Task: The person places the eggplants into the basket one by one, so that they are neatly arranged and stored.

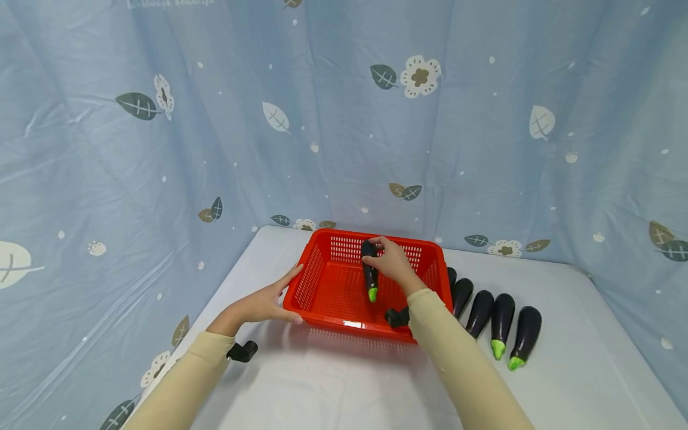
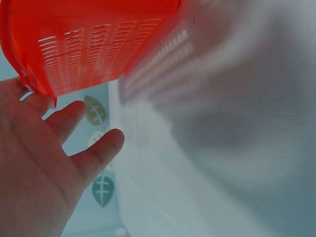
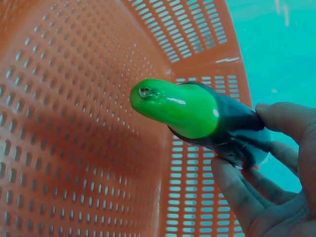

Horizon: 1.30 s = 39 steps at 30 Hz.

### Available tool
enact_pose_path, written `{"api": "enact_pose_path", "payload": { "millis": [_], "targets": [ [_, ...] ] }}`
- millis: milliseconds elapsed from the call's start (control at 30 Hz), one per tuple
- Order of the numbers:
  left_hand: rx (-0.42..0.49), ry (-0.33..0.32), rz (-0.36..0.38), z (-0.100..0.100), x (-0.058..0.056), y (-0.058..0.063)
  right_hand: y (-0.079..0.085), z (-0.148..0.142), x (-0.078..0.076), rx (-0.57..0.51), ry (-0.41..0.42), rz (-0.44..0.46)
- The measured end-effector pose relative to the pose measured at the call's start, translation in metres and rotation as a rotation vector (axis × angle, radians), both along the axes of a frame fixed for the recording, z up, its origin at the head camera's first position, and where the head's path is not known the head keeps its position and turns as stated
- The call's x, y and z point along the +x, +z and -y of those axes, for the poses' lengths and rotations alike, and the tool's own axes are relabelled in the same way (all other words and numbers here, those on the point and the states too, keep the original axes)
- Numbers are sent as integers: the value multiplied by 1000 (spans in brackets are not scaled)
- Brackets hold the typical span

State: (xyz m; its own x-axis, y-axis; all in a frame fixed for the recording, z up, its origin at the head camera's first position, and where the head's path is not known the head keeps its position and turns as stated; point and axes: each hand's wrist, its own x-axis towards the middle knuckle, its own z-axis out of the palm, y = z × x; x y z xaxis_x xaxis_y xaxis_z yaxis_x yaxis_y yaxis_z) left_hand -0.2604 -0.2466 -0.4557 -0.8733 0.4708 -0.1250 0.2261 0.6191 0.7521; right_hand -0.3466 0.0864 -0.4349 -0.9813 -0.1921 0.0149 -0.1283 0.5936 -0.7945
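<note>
A red plastic basket (image 1: 335, 292) with slotted walls stands on the white table. My right hand (image 1: 391, 260) pinches a dark purple eggplant (image 1: 369, 269) inside the basket's outline, its green stem end pointing toward me. In the right wrist view, thumb and fingers grip the eggplant's dark body, while its green cap (image 3: 173, 106) stays uncovered. At the basket's left side, my left hand (image 1: 263, 303) rests against the rim with spread fingers. From the left wrist, the fingers (image 2: 101, 153) look fairly straight, some of them touching the red rim.
To the right of the basket, several more eggplants (image 1: 502, 319) lie in a row, partly hidden by the basket and right sleeve. A blue patterned curtain (image 1: 344, 149) hangs behind and beside the white table (image 1: 580, 358). Black wrist devices (image 1: 243, 351) sit at both cuffs.
</note>
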Motion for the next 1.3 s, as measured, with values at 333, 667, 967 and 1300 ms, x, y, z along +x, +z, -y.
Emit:
{"api": "enact_pose_path", "payload": {
  "millis": [333, 667, 967, 1300],
  "targets": [
    [3, -2, 4, 0, -1, -1, -2, 12, -5, -19, 33, 24],
    [4, 1, 8, 1, -1, -1, -7, 26, -10, -31, 50, 60],
    [-9, -9, 3, 0, -2, -2, -19, 37, -15, -29, 72, 95],
    [-16, -2, 3, 0, -4, -4, -25, 46, -19, -38, 84, 156]
  ]
}}
